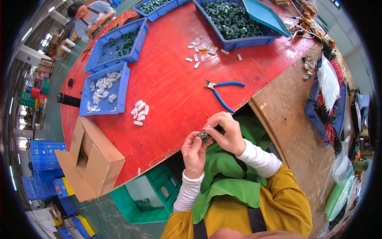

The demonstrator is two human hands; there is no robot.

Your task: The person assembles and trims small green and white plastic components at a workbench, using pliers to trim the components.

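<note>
- The red table point(167, 83) takes up most of my view, its near edge just in front of the worker.
- An open cardboard box point(106, 169) stands at its left end, and a teal crate point(159, 217) sits lower, to the worker's left.
- At the far side, a blue bin point(250, 43) is heaped with green rings; a smaller blue tray point(123, 89) on the left holds white pieces, and more lie loose beside it.
- Blue-handled pliers point(223, 102) lie spread on the table, just beyond the hands and touching neither.
- The left hand point(193, 153) is nearly closed, thumb and fingers pinching a ring by its side.
- The right hand point(229, 133) is bent over from the other side, thumb and forefinger drawn together on a small pale bit; the other fingers curl loosely.
- The green ring point(203, 136) is up in the left fingertips, near the table's edge and close to the right thumb. It looks light and stiff, with a shine that I'd guess makes it slippery. The outer rim seems the place to grip, leaving the hole free; whether it would chip, I can't tell.
- The pale bit point(207, 127) is mostly hidden by fingers. I'd take it for something very light, best pinched at one end; whether it bends, I can't say.
</note>
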